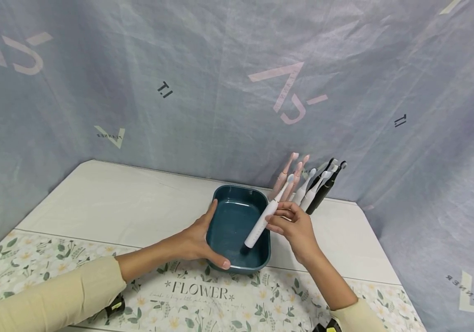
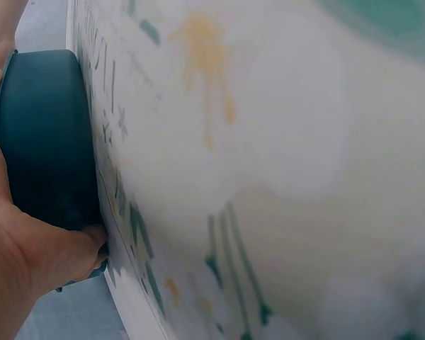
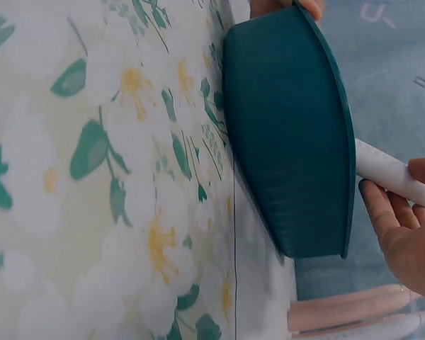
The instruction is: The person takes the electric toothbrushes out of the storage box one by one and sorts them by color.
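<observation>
A white electric toothbrush (image 1: 262,222) slants over the dark teal rectangular basin (image 1: 269,251), its brush head up and its base low inside the rim. My right hand (image 1: 297,230) pinches the toothbrush handle between thumb and fingers at the basin's right side. In the right wrist view, the toothbrush handle (image 3: 389,172) shows past the basin's rim. At the basin's left, my left hand (image 1: 195,240) grips its side, thumb along the near edge and fingers toward the far corner. The left wrist view shows that hand (image 2: 28,241) against the basin's outer wall (image 2: 46,142).
Several electric toothbrushes stand upright behind the right hand: pink ones (image 1: 280,180), white ones (image 1: 311,196) and black ones (image 1: 327,189). A flowered cloth (image 1: 195,306) covers the front of the white table (image 1: 137,203). A grey printed curtain (image 1: 204,92) hangs behind and at both sides.
</observation>
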`<move>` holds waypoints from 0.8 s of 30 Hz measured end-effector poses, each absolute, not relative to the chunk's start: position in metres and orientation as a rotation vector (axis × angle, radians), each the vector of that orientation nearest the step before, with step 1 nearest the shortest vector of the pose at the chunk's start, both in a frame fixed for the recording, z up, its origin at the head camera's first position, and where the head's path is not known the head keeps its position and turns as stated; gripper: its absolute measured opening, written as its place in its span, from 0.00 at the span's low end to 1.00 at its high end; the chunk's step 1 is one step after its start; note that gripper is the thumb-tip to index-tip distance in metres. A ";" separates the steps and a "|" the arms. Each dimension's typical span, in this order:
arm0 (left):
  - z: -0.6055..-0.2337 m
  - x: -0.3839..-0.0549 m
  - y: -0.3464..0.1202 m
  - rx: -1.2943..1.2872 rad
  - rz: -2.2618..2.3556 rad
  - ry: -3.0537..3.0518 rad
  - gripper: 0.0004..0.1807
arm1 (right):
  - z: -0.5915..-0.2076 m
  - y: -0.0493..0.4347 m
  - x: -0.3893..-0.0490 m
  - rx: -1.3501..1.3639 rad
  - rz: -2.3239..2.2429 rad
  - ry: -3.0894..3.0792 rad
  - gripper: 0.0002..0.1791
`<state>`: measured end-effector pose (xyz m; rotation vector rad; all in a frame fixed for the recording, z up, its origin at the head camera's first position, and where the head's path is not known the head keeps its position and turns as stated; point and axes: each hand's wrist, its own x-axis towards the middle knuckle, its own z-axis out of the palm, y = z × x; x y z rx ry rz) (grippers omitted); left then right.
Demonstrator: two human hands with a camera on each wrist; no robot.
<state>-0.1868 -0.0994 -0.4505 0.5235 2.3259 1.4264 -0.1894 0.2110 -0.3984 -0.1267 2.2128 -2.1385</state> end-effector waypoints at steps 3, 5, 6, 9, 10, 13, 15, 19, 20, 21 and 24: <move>-0.450 -0.187 -0.100 0.528 1.435 2.320 0.98 | -0.396 0.215 -0.189 -0.120 -2.148 2.216 0.24; -0.450 -0.187 -0.100 0.532 1.444 2.315 0.98 | -0.395 0.217 -0.189 -0.119 -2.151 2.222 0.24; -0.450 -0.187 -0.100 0.533 1.446 2.314 0.98 | -0.394 0.218 -0.189 -0.120 -2.154 2.224 0.23; -0.451 -0.186 -0.100 0.532 1.452 2.315 0.98 | -0.391 0.221 -0.188 -0.133 -2.168 2.236 0.22; -0.451 -0.186 -0.100 0.531 1.454 2.315 0.98 | -0.390 0.223 -0.188 -0.139 -2.174 2.240 0.22; -0.452 -0.186 -0.100 0.524 1.445 2.323 0.98 | -0.387 0.227 -0.188 -0.152 -2.196 2.250 0.21; -0.453 -0.186 -0.100 0.521 1.435 2.329 0.98 | -0.385 0.230 -0.188 -0.150 -2.209 2.254 0.20; -0.452 -0.186 -0.100 0.518 1.420 2.336 0.98 | -0.380 0.236 -0.188 -0.137 -2.230 2.264 0.20; -0.452 -0.186 -0.100 0.517 1.419 2.336 0.98 | -0.379 0.238 -0.188 -0.136 -2.238 2.264 0.20; -0.452 -0.186 -0.100 0.516 1.419 2.336 0.98 | -0.378 0.239 -0.188 -0.134 -2.243 2.265 0.20; -0.450 -0.186 -0.101 0.508 1.418 2.336 0.98 | -0.375 0.242 -0.188 -0.136 -2.251 2.265 0.20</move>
